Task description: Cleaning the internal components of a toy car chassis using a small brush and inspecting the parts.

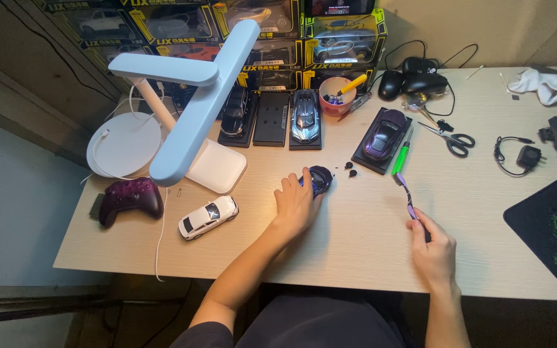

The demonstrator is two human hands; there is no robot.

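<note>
My left hand (294,205) rests on the wooden desk (356,245) and grips a small dark blue toy car (319,178). Two tiny black parts (351,169) lie just to the right of that car. My right hand (432,248) holds the lower end of a thin purple tool (406,195), which points up and left toward a green-handled screwdriver (401,158) lying on the desk. Beyond the screwdriver, a purple model car (383,133) sits on a black base.
A white desk lamp (195,109) stands at the left, with a white toy car (208,217) and a purple game controller (130,198) in front of it. Boxed and displayed model cars (304,116), a cup (337,96), scissors (449,138), a mouse (390,84) and a mouse pad (552,232) surround the work area.
</note>
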